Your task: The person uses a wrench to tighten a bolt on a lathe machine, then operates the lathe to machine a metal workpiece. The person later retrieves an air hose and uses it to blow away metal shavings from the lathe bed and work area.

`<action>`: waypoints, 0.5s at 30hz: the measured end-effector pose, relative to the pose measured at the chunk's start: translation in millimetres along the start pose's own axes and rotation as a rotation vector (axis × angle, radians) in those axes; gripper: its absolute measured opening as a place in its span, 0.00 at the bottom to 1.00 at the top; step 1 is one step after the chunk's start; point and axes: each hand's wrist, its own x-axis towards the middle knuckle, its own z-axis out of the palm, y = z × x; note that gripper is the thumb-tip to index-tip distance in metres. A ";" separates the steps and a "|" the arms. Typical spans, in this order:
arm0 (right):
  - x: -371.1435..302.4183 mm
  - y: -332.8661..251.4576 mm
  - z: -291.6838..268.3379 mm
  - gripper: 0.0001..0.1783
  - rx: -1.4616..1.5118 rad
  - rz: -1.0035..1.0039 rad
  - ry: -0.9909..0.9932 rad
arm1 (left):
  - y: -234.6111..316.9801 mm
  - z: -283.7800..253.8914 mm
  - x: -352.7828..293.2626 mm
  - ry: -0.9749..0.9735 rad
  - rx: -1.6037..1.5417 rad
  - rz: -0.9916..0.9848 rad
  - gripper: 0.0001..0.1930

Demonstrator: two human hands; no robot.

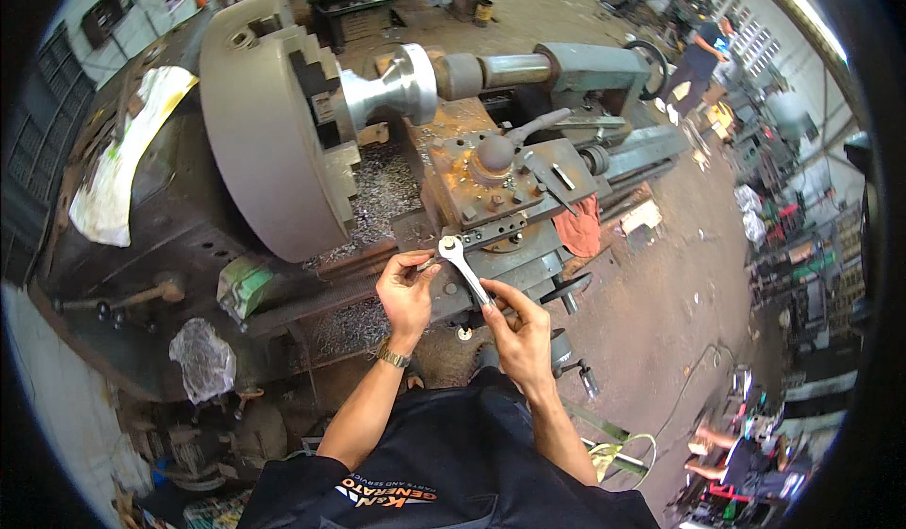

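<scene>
My right hand (pixel 521 333) is closed round the handle of a silver wrench (pixel 464 267), whose head points away from me. Close beside that head, the thumb and fingers of my left hand (pixel 406 293) are pinched together on something small that I cannot make out. Both hands are in front of the lathe's rusty tool post (pixel 486 175), which has a round knob and a lever on top. Beyond it, a shiny turned metal workpiece (pixel 401 88) sits between the large grey chuck (pixel 264 128) and the tailstock (pixel 590 71).
Metal chips (pixel 382 194) lie under the workpiece. A red rag (pixel 578 227) hangs on the carriage's right side. A green-and-white box (pixel 243 288) and a plastic bag (pixel 203 359) are at left. One person (pixel 698 62) stands far right; another (pixel 741 458) is low at right.
</scene>
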 end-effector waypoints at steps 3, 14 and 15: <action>12.8 -1.3 -7.5 0.17 -0.027 0.027 -0.035 | 2.4 -0.6 1.6 -0.018 -0.026 -0.025 0.10; 46.8 -24.2 -41.6 0.16 0.069 0.218 -0.333 | 0.7 0.3 0.1 0.009 -0.017 -0.012 0.11; 46.9 -25.4 -42.7 0.15 0.122 0.274 -0.359 | 0.6 0.7 -0.3 0.011 -0.019 -0.013 0.11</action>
